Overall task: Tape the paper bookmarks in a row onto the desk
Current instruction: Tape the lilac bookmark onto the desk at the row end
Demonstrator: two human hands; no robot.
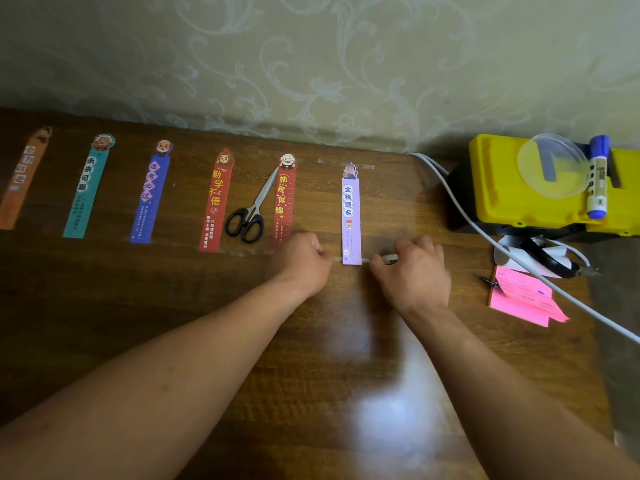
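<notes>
Stretching a tape strip (351, 260) across the lilac bookmark's (351, 220) foot, last in the row on the desk (207, 323), my left hand (303, 261) and right hand (412, 271) pinch its ends; I should keep it taut and level, then press flat.

I see a glossy, dark wood-grain desk (346, 358) throwing back glare. The bookmarks (351, 220) look like printed paper, the tape (381, 259) clear and shiny. The scissors (254, 209) have metal blades with black plastic handles. The box (502, 188) is yellow plastic.
</notes>
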